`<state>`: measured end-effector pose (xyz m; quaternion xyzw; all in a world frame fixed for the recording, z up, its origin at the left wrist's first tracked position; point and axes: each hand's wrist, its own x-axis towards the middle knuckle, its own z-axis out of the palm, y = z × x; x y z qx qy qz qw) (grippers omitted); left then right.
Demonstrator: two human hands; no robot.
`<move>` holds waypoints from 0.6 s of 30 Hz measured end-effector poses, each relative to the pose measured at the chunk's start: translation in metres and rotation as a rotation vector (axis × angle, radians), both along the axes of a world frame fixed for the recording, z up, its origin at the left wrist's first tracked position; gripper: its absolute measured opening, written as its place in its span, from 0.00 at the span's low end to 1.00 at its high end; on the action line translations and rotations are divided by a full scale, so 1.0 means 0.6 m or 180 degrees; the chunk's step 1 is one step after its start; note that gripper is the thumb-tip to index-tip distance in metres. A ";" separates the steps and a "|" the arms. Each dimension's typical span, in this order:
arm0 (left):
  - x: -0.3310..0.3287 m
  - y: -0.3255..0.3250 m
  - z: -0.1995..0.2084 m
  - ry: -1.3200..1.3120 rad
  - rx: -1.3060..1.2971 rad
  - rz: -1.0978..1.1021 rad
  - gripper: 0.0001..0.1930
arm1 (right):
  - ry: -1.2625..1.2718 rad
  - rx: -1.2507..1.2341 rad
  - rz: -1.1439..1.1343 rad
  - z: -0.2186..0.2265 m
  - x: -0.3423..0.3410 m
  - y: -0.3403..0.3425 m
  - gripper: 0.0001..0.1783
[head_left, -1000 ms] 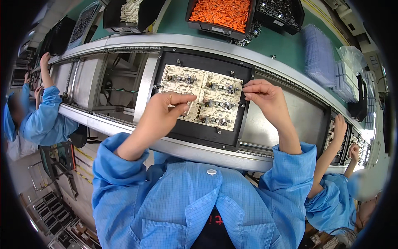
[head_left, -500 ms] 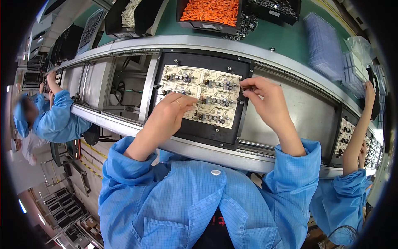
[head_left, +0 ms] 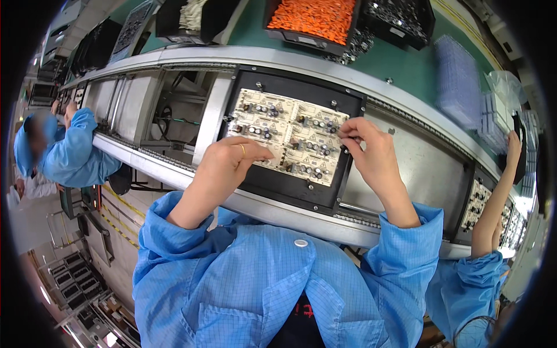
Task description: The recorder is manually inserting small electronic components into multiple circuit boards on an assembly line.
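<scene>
A panel of cream circuit boards [head_left: 278, 152] lies in a black carrier frame [head_left: 272, 187] on the conveyor. Rows of capacitors and other small parts stand up from the boards. My left hand [head_left: 223, 168], a ring on one finger, hangs over the panel's lower left portion. Its thumb and fingertips are pinched together; whatever they hold is too small to name. At the panel's right edge, my right hand [head_left: 374, 152] has thumb and forefinger drawn together beside the end of a component row. A tiny dark bit shows near these tips, its kind unclear.
Beyond the rail stand bins of orange parts [head_left: 313, 20], dark parts [head_left: 394, 17] and white parts [head_left: 191, 14]. Clear plastic trays [head_left: 458, 81] are stacked at far right. Co-workers' arms reach in at the left [head_left: 75, 133] and right [head_left: 493, 214]. Another loaded carrier [head_left: 477, 203] sits rightward.
The whole view has shifted slightly, moving the panel rightward and down in the picture. My left hand has drawn back a little toward the lower left of the panel. My right hand stays at its right edge.
</scene>
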<state>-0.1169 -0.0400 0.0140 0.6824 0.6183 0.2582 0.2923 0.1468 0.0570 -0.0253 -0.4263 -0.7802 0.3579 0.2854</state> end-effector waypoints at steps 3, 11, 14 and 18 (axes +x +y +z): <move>-0.001 -0.010 0.002 -0.0443 -0.0451 0.0071 0.10 | -0.0044 -0.0133 -0.0126 0.003 0.003 -0.014 0.12; 0.018 -0.012 -0.015 -0.0950 -0.0813 0.0547 0.06 | -0.0205 -0.0027 -0.0203 0.005 0.011 -0.022 0.13; 0.029 -0.012 -0.032 -0.1061 -0.0712 0.0801 0.07 | -0.0343 0.0034 -0.0146 0.008 0.013 -0.019 0.14; 0.041 -0.016 -0.024 -0.0955 -0.0513 0.1025 0.08 | -0.0483 -0.0001 -0.0088 0.016 0.012 -0.012 0.14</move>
